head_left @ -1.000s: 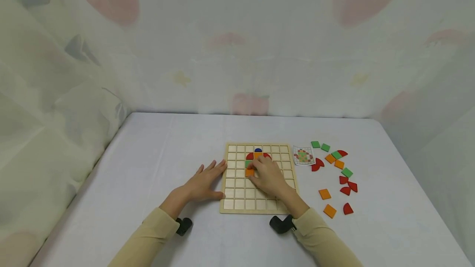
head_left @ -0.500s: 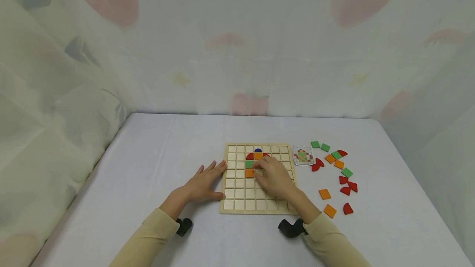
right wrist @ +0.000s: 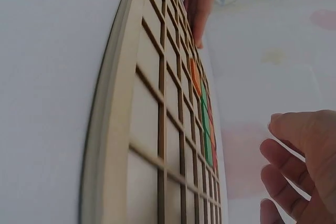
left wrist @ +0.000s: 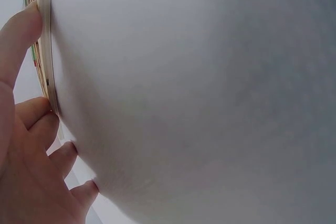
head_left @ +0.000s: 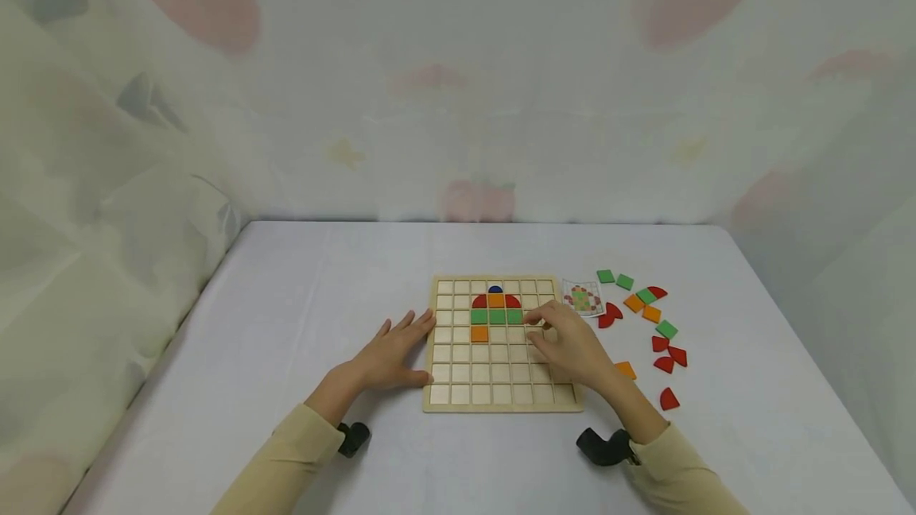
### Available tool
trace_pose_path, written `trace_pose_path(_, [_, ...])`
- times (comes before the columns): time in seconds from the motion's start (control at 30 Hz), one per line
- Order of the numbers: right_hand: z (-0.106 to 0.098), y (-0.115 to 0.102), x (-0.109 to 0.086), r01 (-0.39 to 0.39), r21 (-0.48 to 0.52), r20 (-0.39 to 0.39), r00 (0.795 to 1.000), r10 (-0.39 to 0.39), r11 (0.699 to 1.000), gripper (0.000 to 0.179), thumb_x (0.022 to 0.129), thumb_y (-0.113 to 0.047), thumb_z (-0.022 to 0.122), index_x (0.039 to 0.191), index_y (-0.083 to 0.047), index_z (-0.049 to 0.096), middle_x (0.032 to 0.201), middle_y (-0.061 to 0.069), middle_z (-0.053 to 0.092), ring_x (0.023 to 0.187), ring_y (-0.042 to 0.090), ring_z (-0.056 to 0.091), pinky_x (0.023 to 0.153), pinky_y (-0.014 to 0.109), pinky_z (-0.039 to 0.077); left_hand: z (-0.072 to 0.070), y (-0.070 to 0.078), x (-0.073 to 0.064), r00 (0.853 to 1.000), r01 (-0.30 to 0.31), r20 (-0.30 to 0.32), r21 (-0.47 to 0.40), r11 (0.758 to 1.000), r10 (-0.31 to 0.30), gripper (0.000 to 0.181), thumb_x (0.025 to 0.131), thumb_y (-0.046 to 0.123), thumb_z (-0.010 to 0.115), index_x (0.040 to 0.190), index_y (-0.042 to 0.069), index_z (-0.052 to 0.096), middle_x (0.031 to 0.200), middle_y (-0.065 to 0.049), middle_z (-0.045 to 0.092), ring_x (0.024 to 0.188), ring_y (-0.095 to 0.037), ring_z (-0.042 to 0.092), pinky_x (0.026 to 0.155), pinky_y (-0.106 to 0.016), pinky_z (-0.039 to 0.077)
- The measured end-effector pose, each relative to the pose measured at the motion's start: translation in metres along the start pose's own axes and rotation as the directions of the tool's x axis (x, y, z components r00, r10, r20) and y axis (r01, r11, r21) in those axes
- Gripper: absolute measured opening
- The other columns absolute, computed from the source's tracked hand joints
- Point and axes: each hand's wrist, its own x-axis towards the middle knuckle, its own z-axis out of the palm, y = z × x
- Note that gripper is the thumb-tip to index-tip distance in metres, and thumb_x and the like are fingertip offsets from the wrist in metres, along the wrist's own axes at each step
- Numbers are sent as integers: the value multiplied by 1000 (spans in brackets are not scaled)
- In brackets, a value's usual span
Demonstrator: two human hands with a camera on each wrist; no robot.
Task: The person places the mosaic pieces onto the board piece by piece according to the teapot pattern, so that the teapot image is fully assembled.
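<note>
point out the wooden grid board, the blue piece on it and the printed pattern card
Wooden grid board (head_left: 481, 373): head view, a bare cell in its near part.
Blue piece (head_left: 495, 289): head view, middle of its top face.
Printed pattern card (head_left: 583, 299): head view, middle of its printed pattern.

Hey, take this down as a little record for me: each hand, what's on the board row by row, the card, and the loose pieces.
Left hand: fingers spread, touching the left edge of the grid board
Right hand: over the board's right side, fingers bent, no piece visible in it
Row one: blue piece
Row two: orange square between two red pieces
Row three: three green squares
Row four: lower orange square
Patterned card: right of board
Loose pieces: green, orange, red; at right
</note>
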Motion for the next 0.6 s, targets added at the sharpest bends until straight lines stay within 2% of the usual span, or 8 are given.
trace_pose_path(0.2, [-18,13,-17,-24,-27,-11,1000,24,999,23,78,-8,72,100,-12,64,95,-2,62,83,14,54,69,32,50,0,0,0,1000,9,7,3,1000,-9,90,76,37,73,147,12,23,154,-2,17,141,-30,12,110,-57,7])
trace_pose_path(0.43, [-36,33,-36,-47,-85,-11,999,47,995,28,77,-9,73,102,-14,63,96,-5,61,83,10,54,68,29,50,-2,1,1,1000,-14,2,24,1000,14,90,77,38,72,147,11,22,154,-3,17,141,-32,13,109,-58,9])
trace_pose_path(0.6, [-50,47,-49,-82,-72,-3,997,82,994,29,77,-7,73,104,-12,62,98,-2,61,85,12,53,69,30,49,-3,0,1,1000,-10,4,24,1000,10,90,78,38,72,147,12,22,154,-2,17,141,-31,13,110,-58,8])
